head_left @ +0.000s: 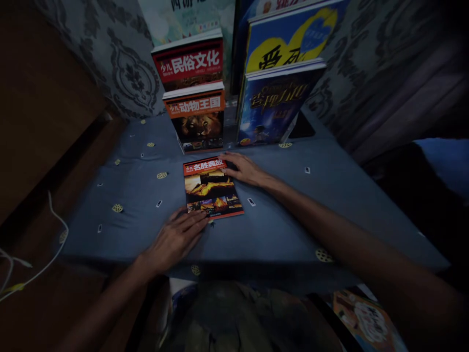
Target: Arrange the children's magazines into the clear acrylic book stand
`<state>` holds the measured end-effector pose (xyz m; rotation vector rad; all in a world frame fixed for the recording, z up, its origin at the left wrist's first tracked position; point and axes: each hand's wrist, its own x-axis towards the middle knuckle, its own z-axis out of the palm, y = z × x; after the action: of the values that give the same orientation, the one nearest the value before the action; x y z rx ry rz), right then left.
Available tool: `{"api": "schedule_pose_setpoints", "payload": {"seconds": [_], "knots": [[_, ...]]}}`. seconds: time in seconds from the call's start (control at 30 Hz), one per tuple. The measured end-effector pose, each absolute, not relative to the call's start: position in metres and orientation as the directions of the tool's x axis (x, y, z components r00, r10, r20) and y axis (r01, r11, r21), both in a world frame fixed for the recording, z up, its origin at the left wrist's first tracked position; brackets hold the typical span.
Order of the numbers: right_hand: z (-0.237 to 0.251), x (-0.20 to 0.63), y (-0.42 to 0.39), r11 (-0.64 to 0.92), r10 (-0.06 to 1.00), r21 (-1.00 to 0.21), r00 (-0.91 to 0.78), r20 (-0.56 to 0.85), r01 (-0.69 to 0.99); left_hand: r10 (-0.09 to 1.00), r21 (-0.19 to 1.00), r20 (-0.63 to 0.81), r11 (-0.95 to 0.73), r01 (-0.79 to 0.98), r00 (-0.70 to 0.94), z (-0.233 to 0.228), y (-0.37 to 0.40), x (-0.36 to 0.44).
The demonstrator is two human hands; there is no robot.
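Observation:
A thin book point(210, 188) with a red title band and golden pictures lies flat on the blue cloth-covered table point(278, 230). My left hand point(179, 234) rests at its lower left corner, fingers stretched out over the bottom edge. At the upper right corner is my right hand point(244, 168), its fingers extended and touching the cover's edge. Just behind the book stands an orange-banded book with a lion point(201, 122), and behind that a red-banded book point(192, 63). Neither hand is wrapped round anything.
To the right stand a dark blue book point(274, 110) and a blue-and-yellow book point(286, 41), upright in a row. A pale green book point(190, 17) is at the back. A white cable point(58, 215) hangs at the left. Another book point(366, 318) lies below the table's front edge.

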<state>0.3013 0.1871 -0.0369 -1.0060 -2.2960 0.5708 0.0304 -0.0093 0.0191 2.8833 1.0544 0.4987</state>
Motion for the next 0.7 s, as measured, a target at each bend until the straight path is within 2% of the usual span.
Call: {"api": "schedule_pose_setpoints", "payload": {"seconds": [0.1,0.23,0.33,0.53,0.7], "knots": [[-0.037,0.301,0.187,0.625,0.763,-0.578,-0.565,0.314,0.524,0.626,0.071,0.285,-0.769,0.635,0.726,0.016,-0.007,0.031],[-0.038,0.301,0.188,0.613,0.772,-0.589,-0.559,0.303,0.526,0.617,0.030,0.212,-0.779,0.626,0.758,0.018,-0.006,0.026],[-0.037,0.301,0.187,0.603,0.779,-0.599,-0.551,0.299,0.527,0.663,-0.005,0.200,-0.736,0.677,0.722,0.021,-0.002,0.016],[-0.029,0.300,0.173,0.605,0.784,-0.575,-0.540,0.307,0.551,0.779,-0.027,0.246,-0.589,0.807,0.577,0.023,0.005,0.010],[-0.024,0.301,0.156,0.568,0.818,-0.562,-0.488,0.304,0.601,0.766,-0.056,0.324,-0.570,0.820,0.555,0.014,-0.006,0.040]]}}
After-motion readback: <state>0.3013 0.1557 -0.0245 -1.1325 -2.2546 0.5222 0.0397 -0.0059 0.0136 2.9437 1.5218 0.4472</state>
